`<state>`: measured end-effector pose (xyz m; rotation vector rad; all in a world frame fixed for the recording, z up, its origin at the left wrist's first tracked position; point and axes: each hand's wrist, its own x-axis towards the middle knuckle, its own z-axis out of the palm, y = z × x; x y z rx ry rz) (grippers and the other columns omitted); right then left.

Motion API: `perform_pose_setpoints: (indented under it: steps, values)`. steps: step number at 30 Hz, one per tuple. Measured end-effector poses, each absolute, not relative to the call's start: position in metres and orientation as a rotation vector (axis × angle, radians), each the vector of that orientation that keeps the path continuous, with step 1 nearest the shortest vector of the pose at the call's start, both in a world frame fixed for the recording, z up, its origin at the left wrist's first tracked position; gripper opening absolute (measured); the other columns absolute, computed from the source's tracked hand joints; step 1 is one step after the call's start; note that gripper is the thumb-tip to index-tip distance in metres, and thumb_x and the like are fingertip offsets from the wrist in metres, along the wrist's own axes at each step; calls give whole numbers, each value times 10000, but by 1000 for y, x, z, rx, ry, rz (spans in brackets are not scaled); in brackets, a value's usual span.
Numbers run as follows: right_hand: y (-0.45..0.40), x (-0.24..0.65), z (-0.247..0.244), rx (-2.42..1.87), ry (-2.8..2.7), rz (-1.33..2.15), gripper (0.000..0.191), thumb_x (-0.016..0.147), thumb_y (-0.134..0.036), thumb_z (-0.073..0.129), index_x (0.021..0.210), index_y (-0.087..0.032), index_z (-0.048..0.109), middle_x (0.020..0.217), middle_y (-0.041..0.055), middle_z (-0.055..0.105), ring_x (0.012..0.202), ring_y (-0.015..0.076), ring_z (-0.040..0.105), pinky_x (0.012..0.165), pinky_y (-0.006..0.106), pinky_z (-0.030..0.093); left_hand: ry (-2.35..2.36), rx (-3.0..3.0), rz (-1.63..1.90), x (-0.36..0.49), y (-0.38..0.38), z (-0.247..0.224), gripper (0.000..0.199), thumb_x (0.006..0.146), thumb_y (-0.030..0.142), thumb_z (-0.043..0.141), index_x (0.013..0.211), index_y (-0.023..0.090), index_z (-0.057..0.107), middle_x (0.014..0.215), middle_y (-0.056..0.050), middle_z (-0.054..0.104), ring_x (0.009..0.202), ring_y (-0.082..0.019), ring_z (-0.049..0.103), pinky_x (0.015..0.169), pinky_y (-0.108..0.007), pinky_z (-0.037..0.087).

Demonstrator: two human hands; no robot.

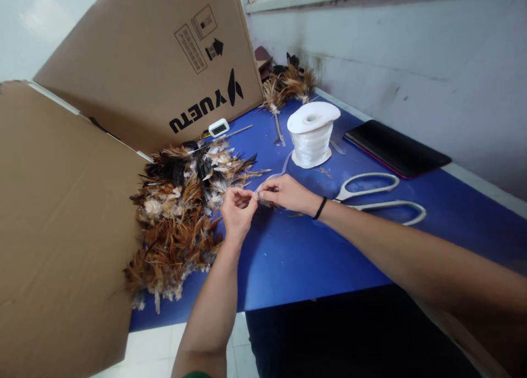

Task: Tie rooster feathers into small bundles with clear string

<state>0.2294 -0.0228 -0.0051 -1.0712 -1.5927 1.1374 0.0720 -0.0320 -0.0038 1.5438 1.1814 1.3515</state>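
Note:
Over the blue table (pixel 284 263), my left hand (pixel 237 212) and my right hand (pixel 288 194) meet fingertip to fingertip. Both pinch a narrow translucent ribbon (pixel 285 163) that runs back to a white spool (pixel 312 134) wound with the same material. A small whitish bit, perhaps a feather's base, shows between the fingertips; dark brown feather tips (pixel 268 203) stick out beneath my right hand. Close by on the left lies a large heap of brown, black and white feathers (pixel 181 224). My fingers hide how ribbon and feather are joined.
Large scissors (pixel 370 194) lie right of my right hand, partly behind the forearm. Behind them rests a dark tablet-like slab (pixel 395 147). Cardboard panels (pixel 135 71) stand at left and back, near a small white digital display (pixel 218 127). More feather bunches (pixel 290 82) lie by the wall.

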Motion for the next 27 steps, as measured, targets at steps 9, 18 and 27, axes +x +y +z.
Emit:
perform_pose_setpoints:
  steps: [9, 18, 27]
  values:
    - [-23, 226, -2, -1060, -1339, 1313, 118, 620, -272, 693, 648, -157, 691, 613, 8, 659, 550, 96, 551, 524, 226, 434, 1185, 1534, 1371, 75, -35, 0, 339, 673, 233, 734, 846, 217, 443, 774, 1, 684, 691, -123, 668, 733, -271, 530]
    - [-23, 224, -3, -1103, -1316, 1285, 135, 621, -289, 668, 616, -153, 671, 578, 12, 640, 522, 100, 541, 472, 215, 411, 1211, 1547, 1391, 74, -35, -4, 307, 680, 222, 724, 847, 214, 466, 778, -1, 693, 693, -128, 679, 729, -266, 538]
    - [-23, 219, -5, -1151, -1396, 1192, 129, 655, -259, 595, 577, -156, 600, 554, -12, 595, 505, 89, 497, 490, 218, 398, 1224, 1523, 1403, 77, -35, -2, 310, 664, 193, 735, 829, 213, 474, 761, 5, 690, 686, -122, 679, 739, -262, 540]
